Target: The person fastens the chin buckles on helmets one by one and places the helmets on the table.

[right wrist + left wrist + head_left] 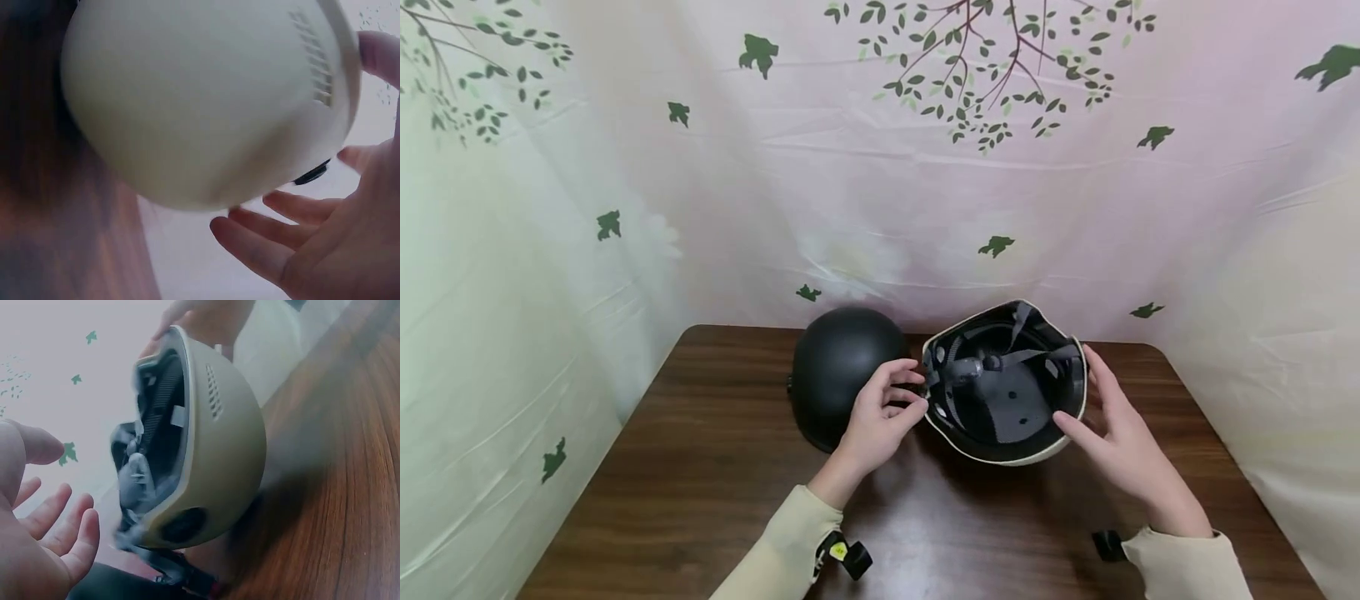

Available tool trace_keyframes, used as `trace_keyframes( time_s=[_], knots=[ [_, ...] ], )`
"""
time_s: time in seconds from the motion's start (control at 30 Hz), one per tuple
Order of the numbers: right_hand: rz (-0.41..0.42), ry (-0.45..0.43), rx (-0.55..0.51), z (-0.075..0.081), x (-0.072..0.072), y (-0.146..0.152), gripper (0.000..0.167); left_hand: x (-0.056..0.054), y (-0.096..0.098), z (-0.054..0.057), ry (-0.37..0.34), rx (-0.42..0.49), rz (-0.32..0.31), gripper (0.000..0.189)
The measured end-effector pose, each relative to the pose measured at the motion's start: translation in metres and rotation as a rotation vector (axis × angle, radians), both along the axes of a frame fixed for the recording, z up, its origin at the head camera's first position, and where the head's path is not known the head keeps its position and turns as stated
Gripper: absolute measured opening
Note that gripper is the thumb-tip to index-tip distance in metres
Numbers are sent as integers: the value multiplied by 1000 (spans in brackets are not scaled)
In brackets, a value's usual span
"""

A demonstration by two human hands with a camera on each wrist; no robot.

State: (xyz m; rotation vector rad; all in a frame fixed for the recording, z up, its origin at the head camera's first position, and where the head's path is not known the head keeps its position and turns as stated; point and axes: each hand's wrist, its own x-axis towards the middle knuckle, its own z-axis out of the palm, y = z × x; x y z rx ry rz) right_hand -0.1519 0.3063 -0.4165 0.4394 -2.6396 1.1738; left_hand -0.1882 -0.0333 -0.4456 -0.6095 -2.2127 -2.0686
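A cream helmet [1003, 387] is tipped with its black padded inside and grey straps facing me. My right hand [1116, 425] grips its right rim, thumb over the edge and fingers along the outer shell. In the right wrist view, fingertips [240, 219] lie against the smooth cream shell [194, 112]. My left hand [883, 412] hovers by the helmet's left rim, fingers loosely bent and spread. The left wrist view shows a gap between that hand [47, 519] and the helmet [225, 444], whose straps and buckle [181, 572] hang down.
A black helmet [842, 375] sits dome up on the brown wooden table [715, 467], just left of the cream one and partly behind my left hand. A pale leaf-patterned curtain [865, 192] encloses the table's back and sides.
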Motion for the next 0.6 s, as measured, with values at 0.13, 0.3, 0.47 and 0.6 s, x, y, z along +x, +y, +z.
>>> trace_keyframes(
  time_s=[0.13,0.3,0.47,0.6],
  knots=[
    [-45,-93,24,-11,1,9,95,0,-2,-3,-1,-6,14,48],
    [-109,-188,74,-24,1,16,95,1,-4,-8,-8,-12,22,46],
    [-136,-184,50,-31,1,18,97,1,-5,-11,-32,-24,19,46],
    [-139,-193,54,-33,0,19,101,2,-3,-16,-72,-47,13,48]
  ],
)
